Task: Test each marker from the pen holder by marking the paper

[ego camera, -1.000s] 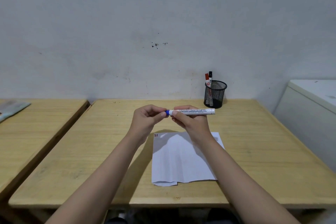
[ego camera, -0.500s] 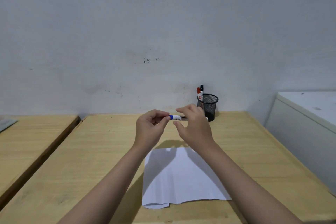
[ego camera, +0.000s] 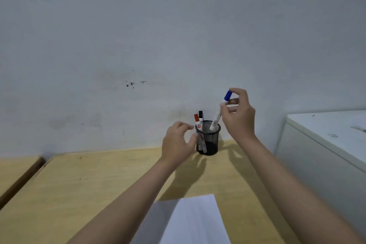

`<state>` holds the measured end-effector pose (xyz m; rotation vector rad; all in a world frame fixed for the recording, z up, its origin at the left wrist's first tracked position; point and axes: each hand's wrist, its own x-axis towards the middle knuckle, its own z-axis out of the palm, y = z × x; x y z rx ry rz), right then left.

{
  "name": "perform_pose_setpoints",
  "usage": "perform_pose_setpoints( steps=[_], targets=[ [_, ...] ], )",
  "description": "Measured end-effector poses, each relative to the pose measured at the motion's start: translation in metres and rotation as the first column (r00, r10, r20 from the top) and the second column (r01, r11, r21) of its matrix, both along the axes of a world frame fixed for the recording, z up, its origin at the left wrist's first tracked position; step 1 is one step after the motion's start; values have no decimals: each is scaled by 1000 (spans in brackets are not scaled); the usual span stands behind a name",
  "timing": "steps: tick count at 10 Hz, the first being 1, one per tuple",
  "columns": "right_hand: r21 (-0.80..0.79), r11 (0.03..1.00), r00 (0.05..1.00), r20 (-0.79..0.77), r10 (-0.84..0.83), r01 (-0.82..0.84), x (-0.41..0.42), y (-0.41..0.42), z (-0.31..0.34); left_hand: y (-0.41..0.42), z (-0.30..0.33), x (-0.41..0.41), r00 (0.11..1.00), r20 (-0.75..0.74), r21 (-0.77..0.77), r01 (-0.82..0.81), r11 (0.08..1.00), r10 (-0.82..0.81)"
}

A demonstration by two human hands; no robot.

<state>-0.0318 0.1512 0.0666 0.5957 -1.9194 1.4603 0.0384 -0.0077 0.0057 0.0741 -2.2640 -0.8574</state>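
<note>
My right hand (ego camera: 238, 117) pinches the blue-capped marker (ego camera: 218, 113), its tail inside the mesh pen holder (ego camera: 208, 138) at twelve o'clock on the desk (ego camera: 99, 180); my left hand (ego camera: 177, 144), fingers spread, hovers beside it. A clumsy release risks tipping the holder.

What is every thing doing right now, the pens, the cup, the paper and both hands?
Blue-capped marker: capped, tilted, bottom end at the holder's rim, held near its top.
Red-capped marker: capped, standing in the holder.
Black-capped marker: capped, standing in the holder.
Pen holder: upright on the table.
Paper: lying flat.
Right hand: grip shut on the blue-capped marker.
Left hand: open beside the holder, empty.
</note>
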Motion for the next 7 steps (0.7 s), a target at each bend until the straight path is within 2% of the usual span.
perform_pose_setpoints(
  steps=[1, 2, 3, 4, 6, 7],
  targets=[
    [40, 999, 994, 113, -9, 5, -30, -9, -8, 10, -8, -32, 995, 99, -149, -9, 989, 24],
    [156, 988, 985, 169, -21, -5, -52, -19, -24, 12, -15, -53, 986, 151, -286, -19, 958, 65],
    [335, 942, 978, 206, -40, -31, -67, -26, -41, 10, -22, -61, 986, 142, -340, -28, 940, 81],
    [436, 897, 973, 229, -41, -65, -76, -31, -54, 8, -28, -62, 994, 89, -339, -33, 940, 67],
    [541, 835, 975, 221, -31, -96, -85, -39, -57, 9, -27, -58, 989, 140, -361, -2, 933, 57],
    [523, 850, 978, 200, -54, -60, -80, -34, -52, 7, -26, -47, 987, 141, -340, -20, 940, 72]
  ],
)
